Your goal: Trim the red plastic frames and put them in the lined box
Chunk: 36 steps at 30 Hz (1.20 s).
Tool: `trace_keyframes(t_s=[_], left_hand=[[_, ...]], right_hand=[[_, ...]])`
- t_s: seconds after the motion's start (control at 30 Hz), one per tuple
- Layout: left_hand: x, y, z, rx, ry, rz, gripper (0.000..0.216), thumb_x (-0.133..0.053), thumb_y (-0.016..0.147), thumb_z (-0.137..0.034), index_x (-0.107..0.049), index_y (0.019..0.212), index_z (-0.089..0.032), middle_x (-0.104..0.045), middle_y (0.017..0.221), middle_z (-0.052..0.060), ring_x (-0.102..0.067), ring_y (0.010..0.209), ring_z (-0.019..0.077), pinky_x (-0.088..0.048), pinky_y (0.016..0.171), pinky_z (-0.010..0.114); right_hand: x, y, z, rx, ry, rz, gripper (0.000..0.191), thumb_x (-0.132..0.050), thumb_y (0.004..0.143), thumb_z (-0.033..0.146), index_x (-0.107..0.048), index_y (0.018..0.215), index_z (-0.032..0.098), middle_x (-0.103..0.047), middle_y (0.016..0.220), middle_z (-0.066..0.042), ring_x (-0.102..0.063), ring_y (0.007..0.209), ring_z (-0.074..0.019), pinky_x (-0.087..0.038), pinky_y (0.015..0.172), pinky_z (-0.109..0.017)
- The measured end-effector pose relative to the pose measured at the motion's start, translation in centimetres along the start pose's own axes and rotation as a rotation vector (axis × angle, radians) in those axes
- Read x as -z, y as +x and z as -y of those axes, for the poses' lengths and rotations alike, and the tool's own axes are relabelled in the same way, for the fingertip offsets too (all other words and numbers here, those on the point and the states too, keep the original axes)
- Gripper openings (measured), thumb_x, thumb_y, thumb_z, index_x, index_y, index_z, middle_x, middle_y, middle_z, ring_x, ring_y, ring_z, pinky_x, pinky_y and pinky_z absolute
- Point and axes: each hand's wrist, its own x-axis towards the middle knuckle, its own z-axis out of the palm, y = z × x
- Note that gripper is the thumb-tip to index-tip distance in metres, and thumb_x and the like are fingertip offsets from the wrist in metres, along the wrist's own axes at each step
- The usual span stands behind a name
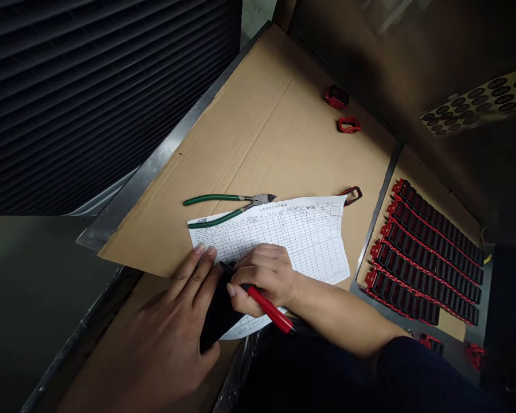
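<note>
One red, dark-tipped pen slants over a white gridded sheet.

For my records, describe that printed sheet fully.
The printed sheet looks like white paper, with a ruled grid beneath a heading and marks in some cells. Wavy, it lies face up, mostly on cardboard. Green-handled pliers overlap its top-left corner; the left hand rests at its left edge; the right hand hides part.
</note>
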Motion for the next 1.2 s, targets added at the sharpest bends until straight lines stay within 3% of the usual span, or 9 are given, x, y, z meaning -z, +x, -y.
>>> trace_keyframes(t_s=[0.17,0.3,0.8,0.97,1.07,1.2], left_hand=[[-0.5,0.1,-0.3,-0.002,0.014,-0.028,0.070,-0.051,0.076,-0.035,-0.047,0.140,-0.005,-0.043,0.158,0.024,-0.039,0.149,0.0383,-0.059,0.093,0.050],[-0.8,0.2,-0.7,0.031,0.025,-0.040,0.070,-0.049,0.079,-0.033,-0.044,0.142,-0.002,-0.045,0.155,0.026,-0.040,0.148,0.0387,-0.057,0.095,0.052],[-1.0,0.3,-1.1,0.081,0.017,-0.035,0.071,-0.047,0.082,-0.030,-0.039,0.147,-0.003,-0.048,0.155,0.023,-0.043,0.146,0.0373,-0.052,0.102,0.053],[-0.4,0.5,-1.2,0.079,-0.013,0.018,0.072,-0.049,0.080,-0.033,-0.045,0.144,0.000,-0.042,0.158,0.024,-0.041,0.147,0.0401,-0.059,0.090,0.051],[0.0,0.5,-1.4,0.091,-0.016,0.036,0.072,-0.050,0.081,-0.035,-0.047,0.144,0.000,-0.040,0.160,0.022,-0.040,0.148,0.0390,-0.062,0.084,0.047],[0.2,0.5,-1.6,0.121,-0.004,0.071,0.072,-0.051,0.081,-0.032,-0.047,0.145,0.001,-0.036,0.162,0.021,-0.038,0.149,0.0378,-0.063,0.086,0.046]], right_hand=[[0.0,0.0,0.2,0.065,-0.018,-0.009,0.008,-0.062,0.083,0.025,-0.056,0.084,0.028,-0.066,0.058,0.009,-0.065,0.048,-0.0092,-0.050,0.046,-0.024],[0.0,0.1,0.3,0.082,-0.017,-0.040,0.005,-0.062,0.083,0.023,-0.057,0.082,0.025,-0.064,0.056,0.008,-0.063,0.047,-0.0088,-0.049,0.045,-0.024],[0.2,0.6,0.1,-0.100,0.016,-0.033,0.007,-0.065,0.086,0.017,-0.060,0.089,0.022,-0.069,0.065,0.003,-0.063,0.054,-0.0102,-0.055,0.057,-0.021],[0.4,0.7,0.4,-0.112,0.025,0.029,0.011,-0.065,0.084,0.016,-0.061,0.088,0.025,-0.069,0.065,0.004,-0.063,0.052,-0.0119,-0.055,0.054,-0.024],[0.6,0.8,0.8,-0.266,0.057,0.050,0.008,-0.066,0.084,0.017,-0.062,0.082,0.024,-0.069,0.064,0.003,-0.063,0.053,-0.0122,-0.054,0.054,-0.024],[1.4,2.2,0.9,-0.817,0.300,-0.019,0.009,-0.067,0.084,0.025,-0.063,0.078,0.021,-0.068,0.067,0.002,-0.061,0.056,-0.0109,-0.052,0.053,-0.023]])
